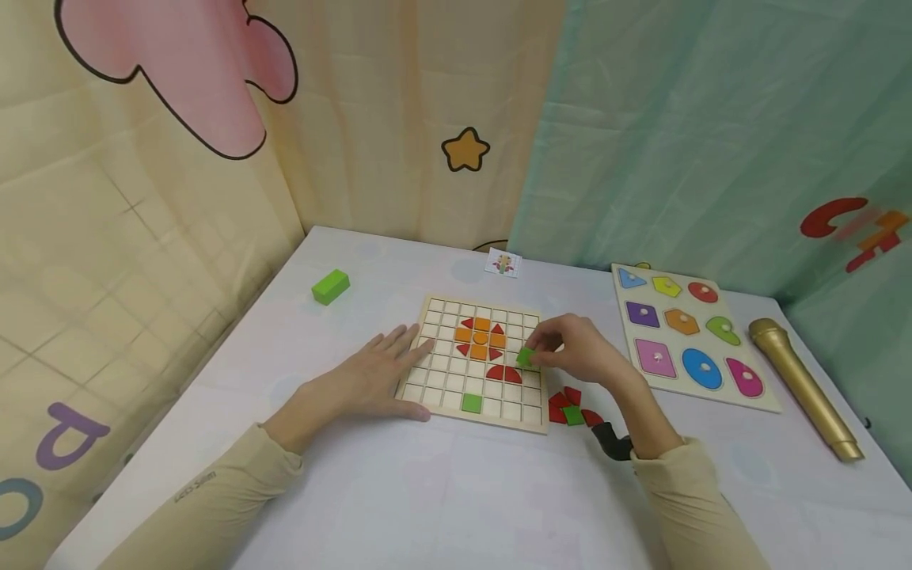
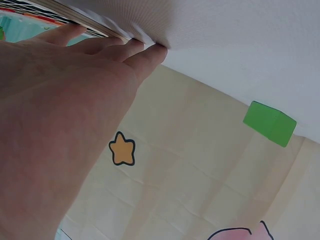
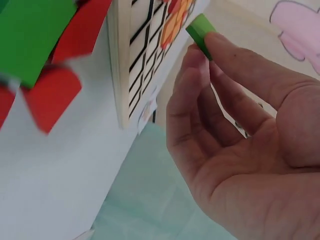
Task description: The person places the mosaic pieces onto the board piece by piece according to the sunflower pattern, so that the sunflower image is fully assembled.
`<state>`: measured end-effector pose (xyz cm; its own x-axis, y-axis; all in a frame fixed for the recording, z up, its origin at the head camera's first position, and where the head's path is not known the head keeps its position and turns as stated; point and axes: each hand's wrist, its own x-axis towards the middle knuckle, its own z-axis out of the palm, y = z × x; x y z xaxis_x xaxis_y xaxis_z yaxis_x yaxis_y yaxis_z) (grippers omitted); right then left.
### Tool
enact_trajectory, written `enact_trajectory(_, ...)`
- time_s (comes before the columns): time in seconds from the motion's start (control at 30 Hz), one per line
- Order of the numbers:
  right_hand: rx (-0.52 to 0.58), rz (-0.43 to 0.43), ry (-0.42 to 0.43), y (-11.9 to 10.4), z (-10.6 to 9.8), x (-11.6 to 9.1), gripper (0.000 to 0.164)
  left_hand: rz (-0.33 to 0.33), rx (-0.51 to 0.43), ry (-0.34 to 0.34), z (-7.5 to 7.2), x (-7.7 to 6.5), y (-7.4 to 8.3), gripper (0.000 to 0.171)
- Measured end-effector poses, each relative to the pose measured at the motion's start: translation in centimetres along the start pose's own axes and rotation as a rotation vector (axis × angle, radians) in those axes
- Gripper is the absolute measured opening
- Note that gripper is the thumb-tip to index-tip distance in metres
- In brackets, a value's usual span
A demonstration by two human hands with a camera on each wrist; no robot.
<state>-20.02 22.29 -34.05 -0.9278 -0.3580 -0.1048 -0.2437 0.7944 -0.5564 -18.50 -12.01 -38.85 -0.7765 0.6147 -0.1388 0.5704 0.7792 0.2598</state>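
Pinching green tile [image 3: 201,34], right hand [image 1: 580,348], long axis slanting outward

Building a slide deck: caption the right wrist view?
A right hand pinches a green tile near a grid board and loose red pieces.

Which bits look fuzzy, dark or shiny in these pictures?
Right wrist view: the red pieces and a loose green piece are blurry, perhaps too close to the camera; left wrist view: dim, with a soft shadow on the table beside the left grip; head view: brighter, with a little shine on the gold microphone.
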Motion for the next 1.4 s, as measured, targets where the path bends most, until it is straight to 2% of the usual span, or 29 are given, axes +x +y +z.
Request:
enact_trajectory(0.5,0.04,-0.03,0.025,-4.2,4.1,2.2,0.005,0.021,0.002,0.008,0.1,0.1,-0.2,0.114)
enact_trajectory(0.77,0.041,-0.051,0.039,-4.6,5.0,2.4,0.004,0.022,0.002,0.008,0.1,0.0,-0.2,0.114)
enact_trajectory(1.2,0.014,-0.106,0.097,-4.6,5.4,2.4,0.007,0.011,-0.008,0.006,0.0,0.0,-0.1,0.114)
enact_trajectory(1.4,0.011,-0.112,0.094,-4.6,5.5,2.3,0.009,0.009,-0.007,0.002,0.0,0.0,-0.1,0.114)
